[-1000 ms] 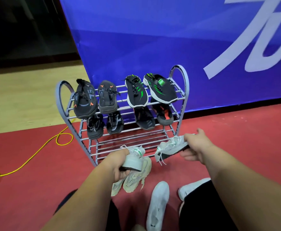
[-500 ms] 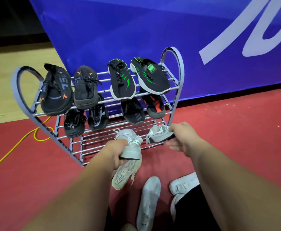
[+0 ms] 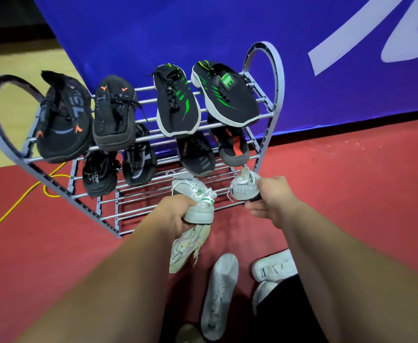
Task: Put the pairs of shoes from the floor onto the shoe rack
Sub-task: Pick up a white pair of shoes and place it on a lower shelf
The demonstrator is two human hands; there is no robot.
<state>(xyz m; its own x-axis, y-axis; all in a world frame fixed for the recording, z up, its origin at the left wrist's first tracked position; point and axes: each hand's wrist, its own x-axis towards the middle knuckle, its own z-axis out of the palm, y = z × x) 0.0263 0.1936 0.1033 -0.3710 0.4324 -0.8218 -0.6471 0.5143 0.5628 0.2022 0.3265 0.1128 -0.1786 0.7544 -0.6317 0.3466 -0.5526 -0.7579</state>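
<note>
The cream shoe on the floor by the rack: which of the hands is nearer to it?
Left. The left hand is just above the cream shoe; the right hand is off to its right.

The left arm (image 3: 103, 280) and right arm (image 3: 339, 268) reach out in front. The left hand (image 3: 175, 214) curls round a white shoe (image 3: 199, 206), and the right hand (image 3: 274, 198) grips the other white shoe (image 3: 243, 188).
</note>
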